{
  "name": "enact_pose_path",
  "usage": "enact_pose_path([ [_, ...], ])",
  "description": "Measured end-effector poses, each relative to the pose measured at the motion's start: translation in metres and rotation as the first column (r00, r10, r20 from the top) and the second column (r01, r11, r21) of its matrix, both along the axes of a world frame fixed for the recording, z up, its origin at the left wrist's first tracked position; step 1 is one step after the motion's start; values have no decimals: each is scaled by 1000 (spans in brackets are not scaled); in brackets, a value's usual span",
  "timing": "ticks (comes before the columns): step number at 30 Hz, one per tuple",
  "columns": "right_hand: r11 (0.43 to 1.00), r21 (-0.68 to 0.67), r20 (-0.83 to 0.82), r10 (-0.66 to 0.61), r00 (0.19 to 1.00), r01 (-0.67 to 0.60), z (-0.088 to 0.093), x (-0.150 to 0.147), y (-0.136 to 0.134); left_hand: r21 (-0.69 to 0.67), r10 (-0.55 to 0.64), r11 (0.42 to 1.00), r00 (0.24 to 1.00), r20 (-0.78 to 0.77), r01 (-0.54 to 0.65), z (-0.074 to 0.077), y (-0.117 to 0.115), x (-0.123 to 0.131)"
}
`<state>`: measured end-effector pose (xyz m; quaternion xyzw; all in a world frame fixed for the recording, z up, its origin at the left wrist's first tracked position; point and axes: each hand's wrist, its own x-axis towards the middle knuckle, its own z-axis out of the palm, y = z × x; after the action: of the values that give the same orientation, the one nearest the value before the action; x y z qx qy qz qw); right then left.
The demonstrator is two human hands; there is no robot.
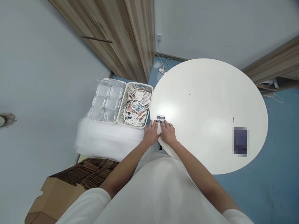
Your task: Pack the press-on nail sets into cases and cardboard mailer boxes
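Note:
A small white card of press-on nails (160, 118) lies flat near the left edge of the round white table (210, 90). Two rows of dark, patterned nail shapes show on it. My left hand (150, 133) is at the card's lower left corner, fingers spread and stretched out. At the lower right corner, my right hand (168, 133) has its fingertips on or right beside the card, its fingers stretched out too. Neither hand is closed around anything. Left of my hands, a white plastic basket (119, 117) holds a loose pile of similar cards.
Clear plastic boxes (109, 99) fill another container beside the basket. White wrapping material (105, 137) lies below them, above a cardboard box (58, 196) with brown folded pieces. A blurred dark object (240, 141) lies on the table's right. Cables and a power strip (162, 71) are on the floor.

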<state>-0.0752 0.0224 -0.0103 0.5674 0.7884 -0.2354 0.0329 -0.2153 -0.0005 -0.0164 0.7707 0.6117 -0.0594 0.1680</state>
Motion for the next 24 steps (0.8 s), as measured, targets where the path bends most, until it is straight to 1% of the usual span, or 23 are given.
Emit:
enact_pose_path([
  [7, 1000, -6, 27, 1, 1000, -1, 2, 0, 3, 3, -10, 1000, 1000, -13, 10, -1, 1, -1],
  [15, 1000, 5, 40, 29, 999, -29, 3, 0, 2, 27, -5, 1000, 1000, -15, 5, -5, 0, -1],
  [20, 999, 3, -33, 32, 999, -32, 3, 8, -2, 15, 18, 1000, 1000, -4, -18, -4, -1, -1],
  [24, 1000, 15, -130, 20, 991, -18, 5, 23, -20, 37, 62, 997, 998, 27, -63, -2, -7, 0],
])
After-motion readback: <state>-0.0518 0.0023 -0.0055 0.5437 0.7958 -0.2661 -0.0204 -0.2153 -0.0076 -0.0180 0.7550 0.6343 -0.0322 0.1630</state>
